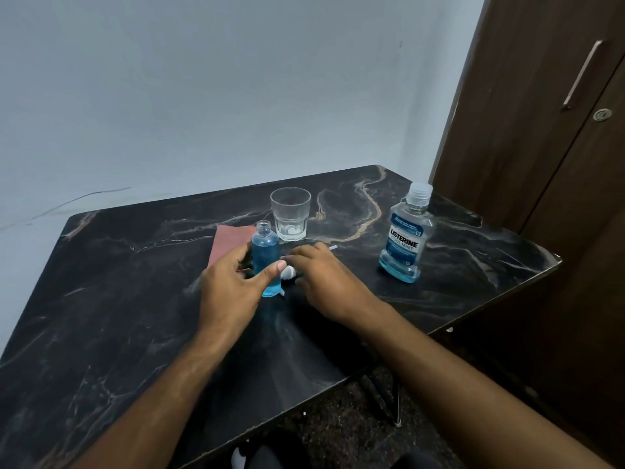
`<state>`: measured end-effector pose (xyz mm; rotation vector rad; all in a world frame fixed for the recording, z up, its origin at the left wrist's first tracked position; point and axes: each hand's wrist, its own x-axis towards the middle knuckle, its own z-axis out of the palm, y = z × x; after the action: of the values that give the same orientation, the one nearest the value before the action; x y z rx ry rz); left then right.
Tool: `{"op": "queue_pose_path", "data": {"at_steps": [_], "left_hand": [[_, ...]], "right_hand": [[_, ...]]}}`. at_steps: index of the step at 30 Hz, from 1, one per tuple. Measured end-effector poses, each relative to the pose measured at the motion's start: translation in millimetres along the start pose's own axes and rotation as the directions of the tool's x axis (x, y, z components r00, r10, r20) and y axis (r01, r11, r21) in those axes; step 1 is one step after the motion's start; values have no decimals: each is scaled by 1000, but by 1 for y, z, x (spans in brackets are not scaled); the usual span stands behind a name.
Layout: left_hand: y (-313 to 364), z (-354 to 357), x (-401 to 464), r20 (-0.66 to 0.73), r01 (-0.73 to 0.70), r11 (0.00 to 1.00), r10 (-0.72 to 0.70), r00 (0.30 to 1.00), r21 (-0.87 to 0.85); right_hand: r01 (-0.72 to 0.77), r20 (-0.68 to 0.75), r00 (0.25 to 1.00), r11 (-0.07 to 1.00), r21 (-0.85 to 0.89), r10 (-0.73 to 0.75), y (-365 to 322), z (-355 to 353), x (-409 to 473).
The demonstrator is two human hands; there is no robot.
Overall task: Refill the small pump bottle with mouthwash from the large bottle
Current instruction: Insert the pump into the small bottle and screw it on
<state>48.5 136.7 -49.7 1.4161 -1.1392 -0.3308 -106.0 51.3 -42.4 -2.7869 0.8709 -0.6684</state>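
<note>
The small bottle [265, 257] stands upright on the dark marble table [135, 299], its neck uncapped and its body full of blue liquid. My left hand [233, 289] curls loosely around it, thumb in front and fingers behind; actual contact is unclear. My right hand [321, 282] lies over the white pump head [289, 273], which rests on the table with its thin tube [333, 247] poking out beyond the fingers. The large mouthwash bottle [406, 235] stands capped at the right, holding a low level of blue liquid.
An empty clear glass [291, 213] stands just behind the small bottle. A pink cloth [230, 245] lies flat to its left. A brown wardrobe door [541, 130] rises at the right, close to the table's edge. A wall runs behind the table.
</note>
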Motion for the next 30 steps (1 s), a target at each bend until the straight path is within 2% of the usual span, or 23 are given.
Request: {"op": "queue_pose_path", "data": {"at_steps": [3,6,10,13,15,17,19,21,24,27,30], "left_hand": [[-6,0,0,7,8,999,-8,1000,-37],[-9,2,0,24,5,999,-4,1000,-38],[-12,4,1,25,1,999,0,1000,-36],[-13,6,1,21,2,999,-2,1000,-44],[-13,7,0,18,1,999,0,1000,-40],[-14,8,0,26,7,999,-6,1000,-36],[-15,10,-1,53,22,999,-19,998,-43],[-17,13,-1,81,20,999,-17,997,-41],[-16,16,-3,112,11,999,-6,994,-46],[-16,18,-3,121,5,999,1,993,-47],[-15,19,-4,125,5,999,1,992,-48]], "right_hand": [[72,72,995,987,-146,-62,-5,9,14],[75,148,988,965,-250,-39,-5,12,22],[76,163,986,975,-207,-42,1,13,23],[30,53,998,994,-106,-25,9,9,22],[-67,-68,996,998,-12,66,13,1,22],[-144,-202,967,987,76,156,15,-13,23],[-197,-359,895,957,213,264,15,-32,26],[-243,-421,795,865,440,437,16,-51,29],[-169,-300,715,572,803,632,18,-73,31],[3,-258,691,355,935,675,15,-89,32],[143,-263,698,229,963,667,8,-97,33]]}}
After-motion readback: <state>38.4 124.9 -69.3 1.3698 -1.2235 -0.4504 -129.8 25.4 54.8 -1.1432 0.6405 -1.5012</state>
